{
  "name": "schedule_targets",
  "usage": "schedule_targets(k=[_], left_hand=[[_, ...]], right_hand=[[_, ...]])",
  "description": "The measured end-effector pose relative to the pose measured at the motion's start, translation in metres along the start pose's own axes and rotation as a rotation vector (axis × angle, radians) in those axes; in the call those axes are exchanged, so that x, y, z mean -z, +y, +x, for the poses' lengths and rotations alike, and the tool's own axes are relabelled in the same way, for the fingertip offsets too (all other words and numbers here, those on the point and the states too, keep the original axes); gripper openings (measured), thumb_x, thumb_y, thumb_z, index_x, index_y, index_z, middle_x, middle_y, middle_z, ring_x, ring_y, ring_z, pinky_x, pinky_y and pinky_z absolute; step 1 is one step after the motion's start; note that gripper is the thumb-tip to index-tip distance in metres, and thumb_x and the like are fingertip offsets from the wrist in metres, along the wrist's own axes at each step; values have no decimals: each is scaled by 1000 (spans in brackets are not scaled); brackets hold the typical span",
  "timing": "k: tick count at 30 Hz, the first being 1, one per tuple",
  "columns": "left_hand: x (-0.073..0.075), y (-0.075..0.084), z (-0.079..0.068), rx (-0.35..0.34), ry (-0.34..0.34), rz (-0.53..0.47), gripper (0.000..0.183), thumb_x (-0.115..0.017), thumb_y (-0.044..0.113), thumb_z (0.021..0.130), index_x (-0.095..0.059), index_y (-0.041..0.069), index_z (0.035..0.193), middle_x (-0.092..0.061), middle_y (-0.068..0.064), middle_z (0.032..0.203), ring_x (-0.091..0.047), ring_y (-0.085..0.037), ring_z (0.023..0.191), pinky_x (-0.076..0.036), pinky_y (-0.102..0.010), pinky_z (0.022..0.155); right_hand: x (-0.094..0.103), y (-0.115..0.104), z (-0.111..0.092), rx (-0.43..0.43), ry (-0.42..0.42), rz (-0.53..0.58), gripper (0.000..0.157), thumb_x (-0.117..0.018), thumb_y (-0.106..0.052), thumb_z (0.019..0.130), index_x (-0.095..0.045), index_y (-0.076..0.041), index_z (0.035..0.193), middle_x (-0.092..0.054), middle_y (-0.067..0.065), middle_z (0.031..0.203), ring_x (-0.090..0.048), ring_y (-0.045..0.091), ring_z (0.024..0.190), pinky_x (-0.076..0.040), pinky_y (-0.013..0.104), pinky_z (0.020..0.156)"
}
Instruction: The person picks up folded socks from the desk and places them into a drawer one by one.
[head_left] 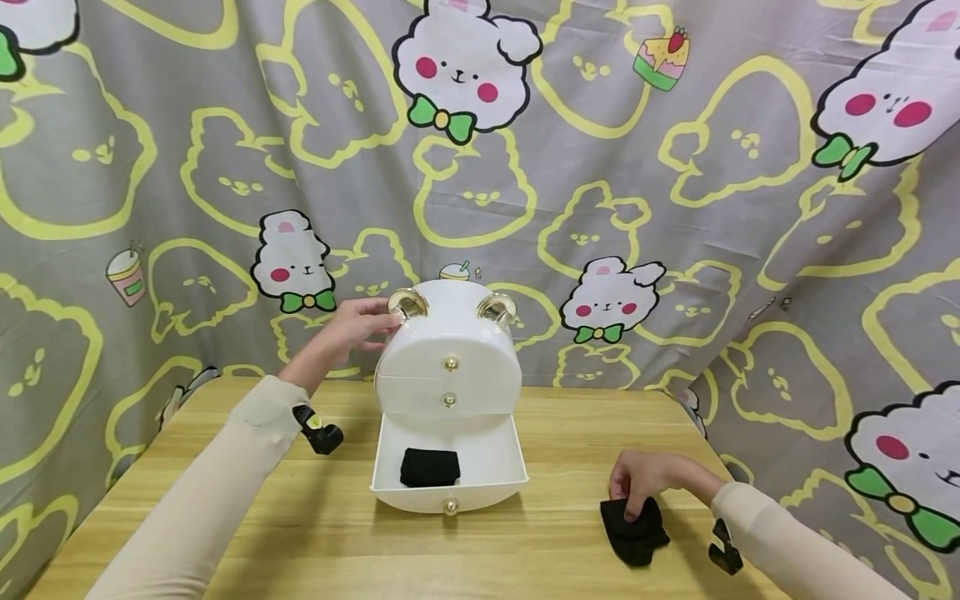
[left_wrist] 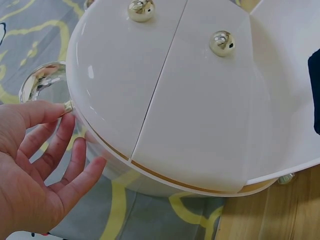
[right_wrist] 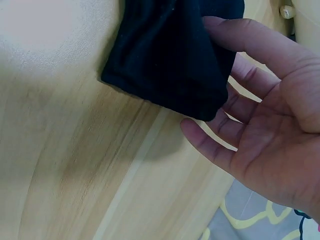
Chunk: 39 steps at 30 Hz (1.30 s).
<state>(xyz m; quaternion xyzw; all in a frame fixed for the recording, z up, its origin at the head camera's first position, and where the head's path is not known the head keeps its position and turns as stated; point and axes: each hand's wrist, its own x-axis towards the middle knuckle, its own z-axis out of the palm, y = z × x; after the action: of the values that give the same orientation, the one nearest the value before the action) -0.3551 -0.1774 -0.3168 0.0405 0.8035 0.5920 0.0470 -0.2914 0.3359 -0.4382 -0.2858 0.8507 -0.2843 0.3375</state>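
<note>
A white drawer box (head_left: 450,350) with gold ears and round gold knobs stands on the table. Its bottom drawer (head_left: 487,467) is pulled out, and a folded black cloth (head_left: 430,467) lies inside toward the left. My left hand (head_left: 356,327) is at the box's upper left; thumb and index finger pinch the small gold base of the left ear (left_wrist: 42,82), the other fingers spread. To the right of the box, my right hand (head_left: 647,479) pinches a second black cloth (head_left: 633,533) between thumb and fingers, over the table. Part of that cloth is cut off in the right wrist view.
The wooden table (head_left: 300,517) reaches back to a grey curtain (head_left: 480,200) with yellow outlines and white cartoon animals. Black straps (head_left: 321,432) sit at both wrists. The upper two drawers of the box are closed.
</note>
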Motion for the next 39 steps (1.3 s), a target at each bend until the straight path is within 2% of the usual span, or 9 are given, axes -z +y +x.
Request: schedule_targets(k=[6,12,15,21,26,32,39], left_hand=[[1,-1,1,-2,-1,2,49,-65,27,101,-54,8,145,-64,-15,128,-57,-34,127,-55,-50,104],[0,-1,1,-5,-3,0,49,-66,27,101,-55,7,144,-62,-18,133,-56,-34,129,-55,-50,105],[0,-1,0,-6,-4,-3,49,-66,27,101,-54,8,145,-61,-19,135,-55,-35,130,-54,-50,105],[0,0,-1,-4,-4,-5,50,-66,28,101,-54,9,145,-61,-19,135,-55,-35,130,-54,-51,106],[1,-1,0,-6,-3,-5,50,-66,28,100,-54,9,146,-61,-19,134,-56,-35,130,-54,-50,105],[2,-3,2,-4,1,-8,51,-67,27,100,-54,9,146,-62,-18,133,-56,-35,129,-54,-50,105],[2,-3,3,-7,0,-9,50,-66,26,100,-54,9,146,-66,-12,125,-58,-33,126,-56,-48,103]], right_hand=[[1,-3,1,19,-15,41,18,-78,11,69,-65,13,81,-58,-5,69,-48,2,62,-39,14,57],[7,-4,4,53,-24,55,19,-73,11,70,-64,13,86,-61,-5,74,-52,1,66,-42,14,60],[11,-6,7,49,-33,70,19,-70,10,71,-61,13,88,-59,-5,74,-50,3,66,-41,15,60],[18,-11,13,40,-18,62,21,-69,7,73,-52,10,85,-46,-6,71,-41,5,65,-33,18,59],[25,-16,17,37,8,70,20,-69,5,76,-54,10,88,-49,-5,75,-45,7,68,-38,19,61],[38,-30,21,39,9,49,21,-69,4,80,-50,7,88,-46,-4,77,-43,9,70,-37,22,62],[54,-56,25,33,17,27,23,-70,5,83,-48,7,90,-44,-2,80,-44,12,73,-39,24,65]])
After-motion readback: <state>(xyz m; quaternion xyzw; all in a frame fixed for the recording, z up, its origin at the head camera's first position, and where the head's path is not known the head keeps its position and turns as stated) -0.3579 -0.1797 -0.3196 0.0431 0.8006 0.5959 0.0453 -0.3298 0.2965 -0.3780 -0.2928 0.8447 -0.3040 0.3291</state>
